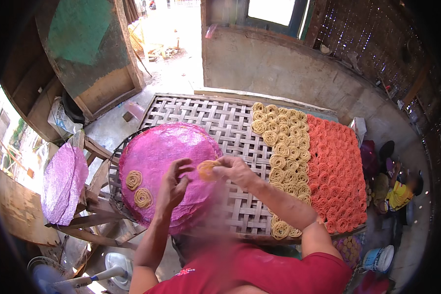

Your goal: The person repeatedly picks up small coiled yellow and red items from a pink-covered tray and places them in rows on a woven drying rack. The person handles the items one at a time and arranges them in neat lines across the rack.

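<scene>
My right hand pinches a flat yellow coil of noodle-like strands between thumb and fingers. My left hand hovers just left of that coil, its fingers bent and apart with nothing between them. Below both hands lies a round stack of pink woven plastic sheets. Two more yellow coils, an upper one and a lower one, rest on the left part of its top. A dark basket rim shows along the stack's left edge.
Under my right forearm extends a woven bamboo rack bearing rows of yellow coils and orange coils. Folded pink sheeting hangs on a wooden frame at left. A person in yellow sits low at right, near a bucket.
</scene>
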{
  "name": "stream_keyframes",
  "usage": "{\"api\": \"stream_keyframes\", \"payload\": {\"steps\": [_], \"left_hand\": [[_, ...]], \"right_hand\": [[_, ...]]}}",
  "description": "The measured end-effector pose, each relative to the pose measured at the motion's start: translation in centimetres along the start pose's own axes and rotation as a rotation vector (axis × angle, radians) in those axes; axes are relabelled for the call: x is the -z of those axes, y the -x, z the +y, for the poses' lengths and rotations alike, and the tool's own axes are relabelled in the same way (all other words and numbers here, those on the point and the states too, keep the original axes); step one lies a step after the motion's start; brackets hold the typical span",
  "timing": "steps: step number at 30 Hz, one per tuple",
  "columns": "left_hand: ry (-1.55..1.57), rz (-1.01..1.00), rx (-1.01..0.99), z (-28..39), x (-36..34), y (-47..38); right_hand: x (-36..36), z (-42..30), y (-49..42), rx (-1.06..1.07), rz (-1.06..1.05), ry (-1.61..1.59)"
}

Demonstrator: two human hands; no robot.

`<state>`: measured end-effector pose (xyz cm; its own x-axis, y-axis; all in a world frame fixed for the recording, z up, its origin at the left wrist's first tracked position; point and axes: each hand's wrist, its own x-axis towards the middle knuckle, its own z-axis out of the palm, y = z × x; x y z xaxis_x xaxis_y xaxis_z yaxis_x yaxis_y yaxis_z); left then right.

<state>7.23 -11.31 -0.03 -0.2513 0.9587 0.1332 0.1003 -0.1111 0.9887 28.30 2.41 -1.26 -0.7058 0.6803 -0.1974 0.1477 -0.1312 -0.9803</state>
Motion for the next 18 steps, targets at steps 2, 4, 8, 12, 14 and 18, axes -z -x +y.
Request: {"api": "stream_keyframes", "payload": {"steps": [2, 4, 8, 12, 14, 18], "left_hand": [[-0.371, 0.065, 0.043, 0.1, 2.4, 0.3], [-0.759, 0.114, 0.032, 0.0, 5.7, 0.9], [-1.19, 0.085, 0.116, -0.7, 11.5, 3.5], [-1.157, 0.001, 0.062, -1.9, 13.2, 6.5], [-1.186, -0.016, 0.011, -2.1, 13.0, 7.6], [-1.23, -0.013, -0.085, -1.5, 12.5, 8.4]], "right_hand": [[2.7, 0.7, -0.4, 0.02, 0.104, 0.109], [5.3, 1.6, -1.3, 0.048, 0.248, 0.302], [10.5, 3.7, -3.8, 0.062, 0.479, 0.67], [14.8, 5.8, -6.4, 0.088, 0.694, 0.878], [16.3, 6.4, -7.3, 0.094, 0.722, 0.988], [16.6, 6.7, -6.8, 0.098, 0.76, 1.207]]}}
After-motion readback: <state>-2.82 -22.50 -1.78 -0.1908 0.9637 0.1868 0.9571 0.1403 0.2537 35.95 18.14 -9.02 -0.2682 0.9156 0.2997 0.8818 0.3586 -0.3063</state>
